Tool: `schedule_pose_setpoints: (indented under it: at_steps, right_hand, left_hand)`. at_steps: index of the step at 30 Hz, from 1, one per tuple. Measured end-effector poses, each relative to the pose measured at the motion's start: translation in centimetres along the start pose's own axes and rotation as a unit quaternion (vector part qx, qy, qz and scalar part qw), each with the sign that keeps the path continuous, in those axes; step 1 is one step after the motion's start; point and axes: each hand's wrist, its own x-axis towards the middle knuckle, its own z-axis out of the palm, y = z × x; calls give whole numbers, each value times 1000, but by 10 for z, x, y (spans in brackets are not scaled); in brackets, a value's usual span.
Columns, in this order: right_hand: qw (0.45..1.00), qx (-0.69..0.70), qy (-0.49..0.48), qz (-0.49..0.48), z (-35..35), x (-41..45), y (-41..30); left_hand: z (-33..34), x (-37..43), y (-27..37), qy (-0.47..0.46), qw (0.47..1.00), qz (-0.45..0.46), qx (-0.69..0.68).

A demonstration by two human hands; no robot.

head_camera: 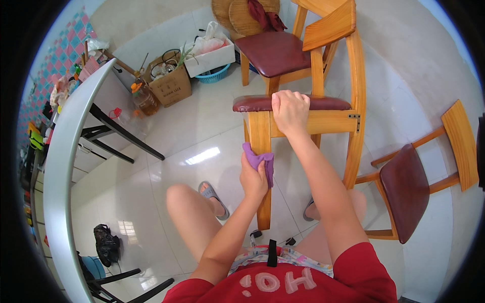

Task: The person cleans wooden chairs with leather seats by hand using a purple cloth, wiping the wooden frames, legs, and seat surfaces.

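A wooden chair [310,121] with a dark red padded seat is before me, seen side-on. My right hand [291,111] grips the edge of its seat pad [329,103] and the wooden rail under it. Lower down, my left hand [253,178] holds a purple cloth [265,161] wrapped around a front leg [264,212] of the chair. The cloth touches the leg about midway along it. A metal corner bracket [354,122] joins the rail to the back post.
Behind stands another red-seated chair [276,53]; a third chair [405,193] is at right. A pale table [60,189] curves along the left. A cardboard box [170,85], an oil bottle [146,100] and a white foam box [212,58] line the wall. A black bag [107,244] lies lower left.
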Motion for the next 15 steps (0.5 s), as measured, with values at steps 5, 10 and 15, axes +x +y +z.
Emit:
schedule_pose_setpoints:
  at_steps: [5,10,15]
  right_hand:
    - [1000,-28,-2,-5,1,2,3]
    - [999,-43,4,3,3,2,5]
    - [999,-36,10,1,4,-2,4]
  left_hand:
    - [-22,-1,-37,-29,974,27,-223]
    - [-66,-1,-37,-31,865,-182,-467]
    - [-76,3,4,-45,899,-162,-404]
